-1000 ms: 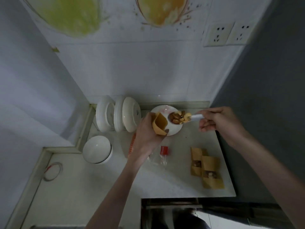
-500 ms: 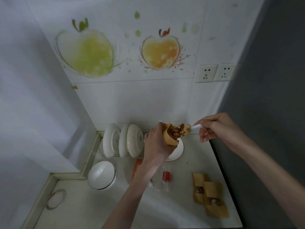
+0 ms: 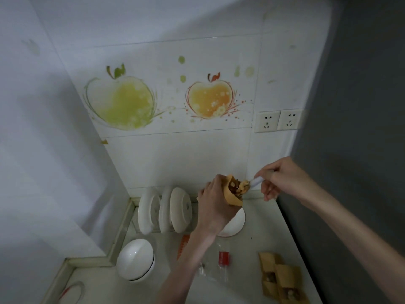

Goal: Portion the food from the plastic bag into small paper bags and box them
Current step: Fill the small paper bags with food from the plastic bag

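My left hand (image 3: 215,204) grips a small brown paper bag (image 3: 232,198), held open and raised above a white plate (image 3: 235,223). My right hand (image 3: 282,177) holds a white spoon (image 3: 255,182) whose bowl, loaded with brown and pale food pieces (image 3: 240,187), is at the bag's mouth. A clear plastic bag with a red label (image 3: 222,263) lies flat on the counter below my left wrist. Several filled paper bags (image 3: 281,279) lie overlapping at the front right of the counter.
Three white dishes (image 3: 166,210) stand on edge at the back wall, and an upturned white bowl (image 3: 135,262) sits in front of them. An orange strip (image 3: 183,246) lies by my left forearm. Two wall sockets (image 3: 278,120) are upper right; a dark wall bounds the counter's right side.
The spoonful moved from over the plate to the mouth of the paper bag. Both hands rose a little, and the camera tilted upward toward the wall.
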### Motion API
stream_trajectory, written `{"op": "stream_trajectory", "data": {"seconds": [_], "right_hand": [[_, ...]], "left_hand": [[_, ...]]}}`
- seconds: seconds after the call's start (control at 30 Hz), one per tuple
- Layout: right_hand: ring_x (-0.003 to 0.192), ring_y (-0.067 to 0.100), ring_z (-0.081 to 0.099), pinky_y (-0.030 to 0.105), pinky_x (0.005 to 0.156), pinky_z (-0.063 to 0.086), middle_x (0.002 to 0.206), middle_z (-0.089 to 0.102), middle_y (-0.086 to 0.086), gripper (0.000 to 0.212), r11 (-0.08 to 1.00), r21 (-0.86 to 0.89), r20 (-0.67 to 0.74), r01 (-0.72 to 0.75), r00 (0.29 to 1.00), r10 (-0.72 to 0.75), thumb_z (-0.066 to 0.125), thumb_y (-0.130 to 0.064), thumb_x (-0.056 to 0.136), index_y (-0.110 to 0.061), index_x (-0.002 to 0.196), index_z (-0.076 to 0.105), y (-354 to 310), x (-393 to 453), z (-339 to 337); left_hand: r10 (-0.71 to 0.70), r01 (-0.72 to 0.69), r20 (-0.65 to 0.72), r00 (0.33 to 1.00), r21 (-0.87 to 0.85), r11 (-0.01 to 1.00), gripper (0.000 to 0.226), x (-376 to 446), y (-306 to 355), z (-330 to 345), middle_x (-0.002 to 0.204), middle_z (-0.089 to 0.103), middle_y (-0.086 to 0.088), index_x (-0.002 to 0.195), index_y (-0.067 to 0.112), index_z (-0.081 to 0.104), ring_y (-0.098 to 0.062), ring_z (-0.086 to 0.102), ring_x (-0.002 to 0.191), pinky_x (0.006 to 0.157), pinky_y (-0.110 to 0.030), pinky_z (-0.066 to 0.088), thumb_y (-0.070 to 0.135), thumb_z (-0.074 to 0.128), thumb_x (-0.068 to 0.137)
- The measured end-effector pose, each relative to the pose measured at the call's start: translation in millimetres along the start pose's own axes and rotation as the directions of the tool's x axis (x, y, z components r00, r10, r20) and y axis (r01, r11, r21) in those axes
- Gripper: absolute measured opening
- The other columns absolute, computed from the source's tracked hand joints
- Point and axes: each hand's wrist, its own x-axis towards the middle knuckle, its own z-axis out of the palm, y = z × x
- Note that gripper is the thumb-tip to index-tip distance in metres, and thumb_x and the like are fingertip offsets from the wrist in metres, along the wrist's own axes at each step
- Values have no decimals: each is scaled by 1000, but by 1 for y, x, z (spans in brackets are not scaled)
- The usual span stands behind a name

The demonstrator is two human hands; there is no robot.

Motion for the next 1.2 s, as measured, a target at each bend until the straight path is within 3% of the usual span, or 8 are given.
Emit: {"op": "stream_trajectory", "data": {"seconds": [0.27, 0.57, 0.67, 0.83, 0.93, 1.03, 1.13, 1.2], "right_hand": [[48, 27, 67, 27, 49, 57, 54, 68, 10, 22, 979, -195, -48, 55, 997, -65, 52, -6, 90, -10, 79, 71, -9, -4, 6], [50, 21, 63, 31, 58, 56, 55, 64, 7, 29, 839, -466, -62, 282, 935, -349, 46, -6, 92, -11, 82, 73, -14, -25, 18], [46, 11, 51, 12, 48, 39, 47, 53, -5, 30, 801, -499, -69, 330, 907, -416, 46, -4, 91, -10, 80, 73, -15, -29, 18], [44, 8, 44, 6, 51, 36, 57, 59, -3, 27, 760, -508, -11, 406, 879, -476, 47, -6, 94, -7, 93, 73, -12, -36, 28], [42, 8, 47, 14, 44, 37, 54, 56, -9, 25, 789, -459, -82, 408, 865, -495, 50, -5, 93, -8, 93, 74, -5, -37, 30], [46, 22, 55, 36, 50, 47, 53, 60, 0, 25, 822, -424, -110, 379, 880, -462, 50, -3, 93, -8, 90, 74, 7, -36, 32], [47, 24, 58, 40, 50, 49, 52, 59, -5, 25, 852, -382, -109, 359, 898, -427, 50, -3, 93, -9, 87, 74, 20, -36, 39], [45, 21, 58, 38, 50, 49, 52, 58, -8, 25, 862, -364, -141, 354, 893, -427, 50, -5, 93, -10, 86, 74, 28, -37, 43]], "left_hand": [[17, -17, -11, 1000, -20, 1000, 48, -3, 3, 0, 93, 59, 16, 99, 36, 37, -13, 57, 91, 81, -30, 34, 44, 72, 68], [8, -10, -28, 1000, -76, 997, 51, -12, 1, -1, 91, 55, 16, 102, 33, 38, -19, 60, 90, 83, -37, 46, 36, 76, 68], [-38, 34, -31, 999, -131, 991, 55, -15, -1, -4, 95, 59, 12, 105, 33, 39, -19, 59, 94, 84, -41, 49, 34, 77, 66], [-83, 71, -46, 995, -223, 972, 54, -24, -6, -4, 98, 57, 16, 108, 33, 42, -14, 58, 94, 80, -35, 51, 32, 79, 67], [-134, 124, -15, 991, -289, 949, 56, -30, -16, -2, 100, 57, 16, 108, 37, 41, -7, 56, 93, 73, -20, 47, 29, 80, 68], [-192, 194, 37, 981, -322, 927, 58, -44, -35, 2, 103, 57, 13, 115, 33, 44, -7, 56, 95, 75, -16, 45, 26, 81, 70], [-240, 265, 114, 964, -337, 903, 61, -63, -53, 11, 109, 56, 9, 122, 24, 46, -12, 57, 103, 83, -25, 52, 19, 82, 73], [-249, 281, 134, 959, -343, 896, 58, -69, -57, 11, 107, 55, 14, 118, 31, 45, -10, 58, 102, 77, -14, 49, 19, 82, 74]]}}
